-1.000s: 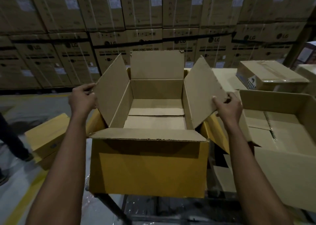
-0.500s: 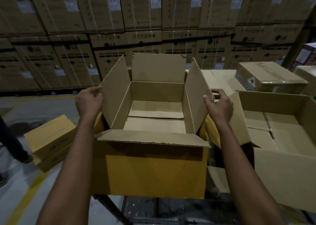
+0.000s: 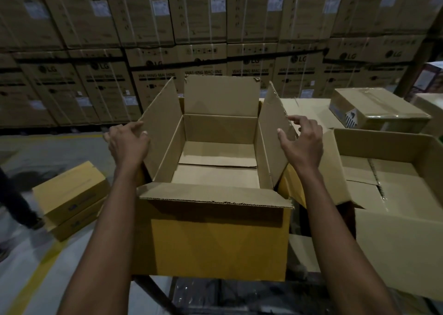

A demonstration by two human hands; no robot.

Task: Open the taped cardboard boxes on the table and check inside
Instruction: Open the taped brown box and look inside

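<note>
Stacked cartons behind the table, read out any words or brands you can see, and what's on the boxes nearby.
"LG": stacked cartons.
"WASHING MACHINE": same cartons.
White stickers: too blurred to read.
Taped box label: unreadable.
Floor boxes print: unreadable.
Open box: no text.

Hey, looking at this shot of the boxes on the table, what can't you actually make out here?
All from the head view:
- Sealed box at far right: contents hidden by its taped lid.
- Open box in the middle: near inside wall hidden by its front flap.
- Right-hand open box: cut off by the frame edge.
- White labels on the stacked cartons: too small and blurred to read.
</note>
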